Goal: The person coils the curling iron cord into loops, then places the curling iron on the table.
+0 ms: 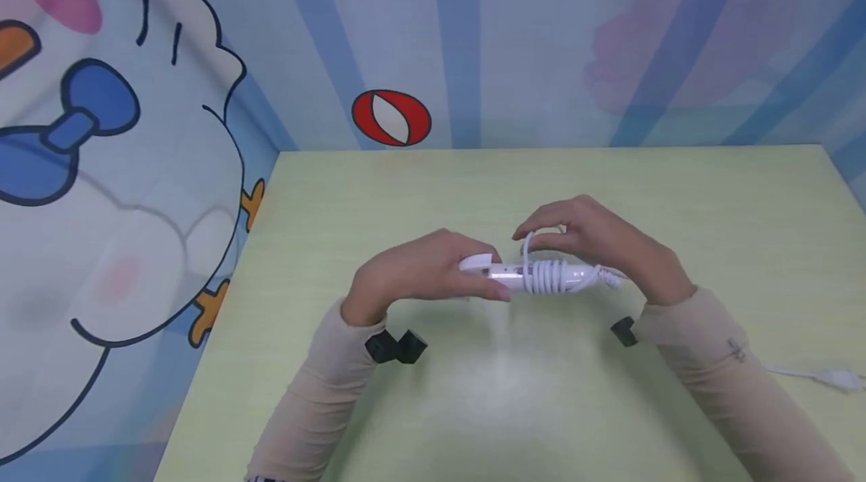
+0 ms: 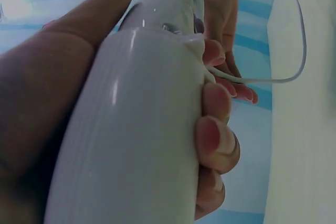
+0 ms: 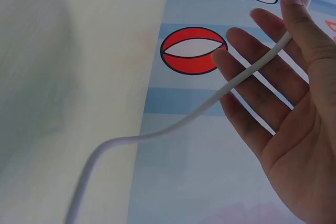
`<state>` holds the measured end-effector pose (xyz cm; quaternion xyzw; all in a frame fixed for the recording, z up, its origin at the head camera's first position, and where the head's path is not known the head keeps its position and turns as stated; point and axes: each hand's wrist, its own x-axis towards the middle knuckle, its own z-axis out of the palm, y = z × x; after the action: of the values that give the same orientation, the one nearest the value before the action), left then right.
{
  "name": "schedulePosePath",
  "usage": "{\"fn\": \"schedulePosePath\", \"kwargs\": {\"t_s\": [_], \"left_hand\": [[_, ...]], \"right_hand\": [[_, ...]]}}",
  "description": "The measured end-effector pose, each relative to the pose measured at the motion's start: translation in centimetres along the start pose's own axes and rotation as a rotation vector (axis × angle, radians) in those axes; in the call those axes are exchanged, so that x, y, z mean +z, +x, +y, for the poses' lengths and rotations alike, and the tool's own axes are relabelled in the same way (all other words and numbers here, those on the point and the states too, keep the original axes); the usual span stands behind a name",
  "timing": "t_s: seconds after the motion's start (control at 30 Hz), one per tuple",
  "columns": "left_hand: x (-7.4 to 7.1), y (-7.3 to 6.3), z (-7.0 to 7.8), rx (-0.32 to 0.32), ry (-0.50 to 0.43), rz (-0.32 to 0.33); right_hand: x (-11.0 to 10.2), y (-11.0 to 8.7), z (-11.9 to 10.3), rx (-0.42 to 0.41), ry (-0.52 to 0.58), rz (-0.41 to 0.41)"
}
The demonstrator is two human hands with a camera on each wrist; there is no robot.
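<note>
A white curling iron point(image 1: 506, 277) lies crosswise over the table, and my left hand point(image 1: 429, 268) grips its thick left end. The fingers point(image 2: 215, 140) curl round the smooth white barrel in the left wrist view. Several turns of white cord point(image 1: 546, 277) circle the narrower part to the right. My right hand point(image 1: 585, 230), just above and behind those turns, holds a raised loop of the cord. In the right wrist view the cord point(image 3: 210, 99) crosses the fingers and passes behind the thumb point(image 3: 310, 35); the fingers are only loosely bent.
A white plug point(image 1: 839, 379) on its cord lies at the right, past my right sleeve point(image 1: 717, 339). The pale table point(image 1: 352, 196) meets a wall printed with cartoons point(image 1: 521, 53) at its back and left edges. Small black cubes point(image 1: 395, 347) sit at the cuffs.
</note>
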<state>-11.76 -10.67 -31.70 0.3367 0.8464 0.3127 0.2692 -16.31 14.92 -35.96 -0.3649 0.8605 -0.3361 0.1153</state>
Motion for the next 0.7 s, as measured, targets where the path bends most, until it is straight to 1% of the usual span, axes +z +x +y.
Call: {"fn": "schedulePosePath", "kwargs": {"t_s": [0.07,0.13,0.23,0.33,0.4,0.5,0.6,0.7], "left_hand": [[0.2,0.1,0.2,-0.023,0.052,-0.002],[0.4,0.2,0.4,-0.049,0.124,-0.001],[0.8,0.5,0.5,-0.105,0.228,0.014],[1.1,0.9,0.4,-0.167,0.303,0.037],[1.4,1.2,0.4,-0.213,0.334,0.058],[1.8,1.6,0.3,-0.285,0.367,0.101],[1.9,1.9,0.2,-0.358,0.371,0.162],[2.0,2.2,-0.2,-0.418,0.369,0.235]], "right_hand": [[-0.3,0.1,-0.2,0.006,-0.018,-0.013],[-0.5,0.2,-0.3,-0.008,-0.056,-0.012],[-0.8,0.4,-0.5,-0.032,-0.135,0.008],[-1.0,0.6,-0.7,-0.062,-0.226,0.028],[-1.0,0.7,-1.0,-0.071,-0.284,0.038],[-0.9,1.0,-1.6,-0.059,-0.349,0.050],[-0.7,1.1,-2.2,-0.048,-0.378,0.082],[-0.2,1.1,-2.8,-0.041,-0.403,0.119]]}}
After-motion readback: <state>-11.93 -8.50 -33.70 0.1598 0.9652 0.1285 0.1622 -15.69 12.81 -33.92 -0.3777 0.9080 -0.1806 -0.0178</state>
